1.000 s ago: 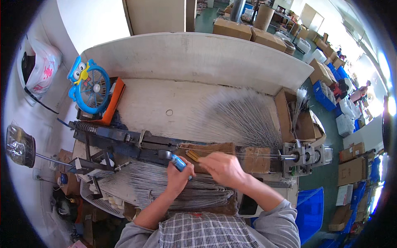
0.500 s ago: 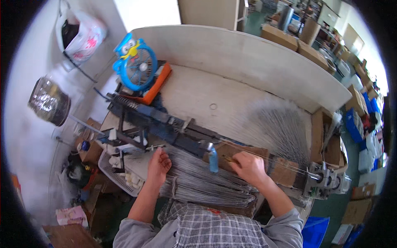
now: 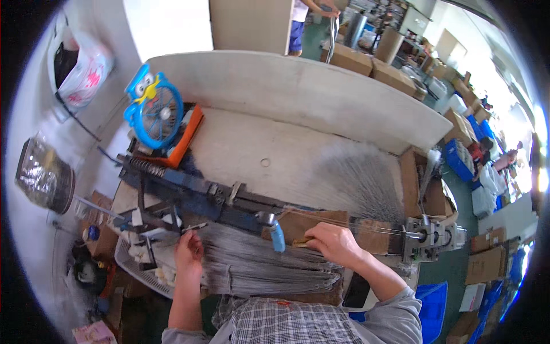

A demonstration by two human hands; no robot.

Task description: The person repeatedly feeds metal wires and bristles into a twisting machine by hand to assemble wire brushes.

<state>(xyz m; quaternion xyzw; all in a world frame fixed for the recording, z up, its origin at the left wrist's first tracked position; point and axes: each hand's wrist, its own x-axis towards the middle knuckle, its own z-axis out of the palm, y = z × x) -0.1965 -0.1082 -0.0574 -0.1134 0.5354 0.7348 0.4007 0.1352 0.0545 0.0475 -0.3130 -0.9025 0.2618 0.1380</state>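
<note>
My right hand [image 3: 333, 243] is closed around a small brass-coloured piece [image 3: 300, 243], whose end sticks out to the left over a brown board [image 3: 312, 221]. Nearby stands a lever with a light blue grip [image 3: 278, 236], on a long dark metal bench fixture [image 3: 189, 192]. My left hand [image 3: 189, 252] has curled fingers at a short metal rod [image 3: 195, 227] on the fixture's black frame; anything between the fingertips is too small to make out. Between my hands lies a thick bundle of thin grey wires [image 3: 258, 261]. Thin strands run rightward to a metal shaft unit [image 3: 427, 238].
More wires fan out [image 3: 366, 178] on the pale tabletop [image 3: 240, 137], beside an open cardboard box [image 3: 415, 195]. A blue toy-shaped fan [image 3: 157, 114] and an orange tray [image 3: 186, 137] stand back left. A basket [image 3: 154, 281] and a lamp [image 3: 46, 175] are left. Another person [image 3: 298, 26] stands beyond the panel.
The whole view has shifted. My left fingers have curled in more at the rod. More of the brass-coloured piece shows in my right hand. A person has come into view at the top.
</note>
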